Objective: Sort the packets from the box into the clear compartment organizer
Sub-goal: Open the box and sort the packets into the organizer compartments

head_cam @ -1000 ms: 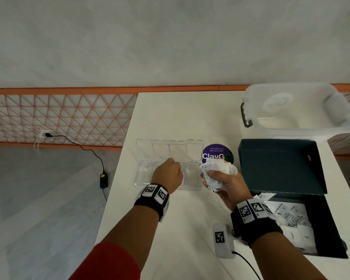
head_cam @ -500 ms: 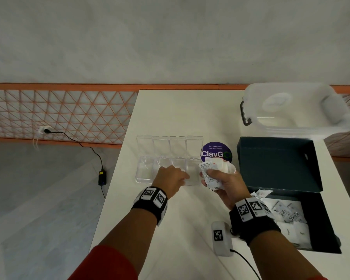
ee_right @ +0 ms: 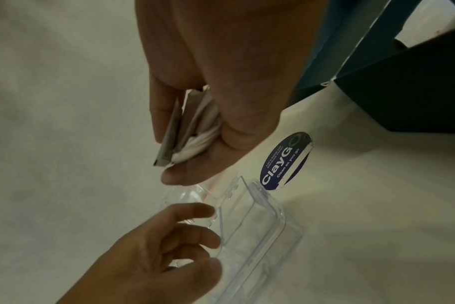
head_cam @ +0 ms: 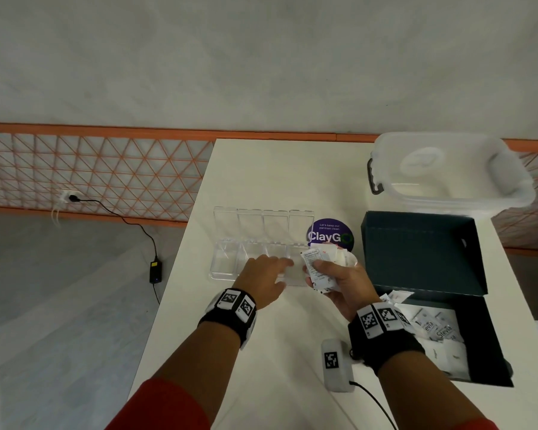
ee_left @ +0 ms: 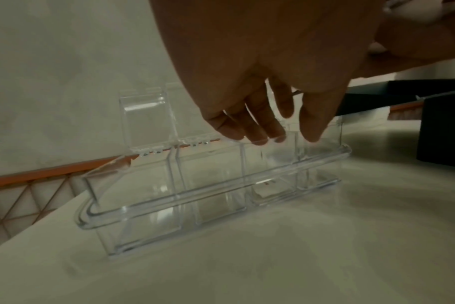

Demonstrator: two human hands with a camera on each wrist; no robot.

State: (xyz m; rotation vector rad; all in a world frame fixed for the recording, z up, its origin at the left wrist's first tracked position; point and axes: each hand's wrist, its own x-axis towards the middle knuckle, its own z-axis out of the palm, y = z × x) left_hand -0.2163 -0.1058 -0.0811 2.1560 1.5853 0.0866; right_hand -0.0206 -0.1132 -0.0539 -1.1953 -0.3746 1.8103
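- The right hand (head_cam: pixel 343 282) grips a small stack of white paper packets (head_cam: pixel 319 268), thumb pressed across the printed face and fingers curled behind; it hovers just off the organizer's 3 o'clock end.
- The left hand (head_cam: pixel 266 279) is spread and relaxed, fingers (ee_left: pixel 260 131) extended over the near row of the clear compartment organizer (head_cam: pixel 227 259) and holding nothing; whether the tips touch the rim I cannot tell.
- Judged step: feeding packets one at a time from the stack into a cell.
- To do it well, the left hand should probably take only the top packet by its free edge, while the right thumb eases off just enough to release one.
- Lowering the packet flat or on edge into a single cell, away from the dividers, should keep it from bridging two cells.
- The organizer is light plastic, so a resting fingertip on its rim would help stop it sliding on the table (head_cam: pixel 261 178).
- The organizer sits at 12 o'clock from the hands: four see-through cells in a row, four hinged lids (head_cam: pixel 263 220) standing open behind them. One cell seems to hold something pale with a red mark, though the view is unclear.
- Packets are thin, white and flexible; more lie in the dark open box (head_cam: pixel 479 352) at 3 o'clock, some printed "Stevia".
- A purple "ClayGo" sticker (head_cam: pixel 328 232) lies between organizer and box.
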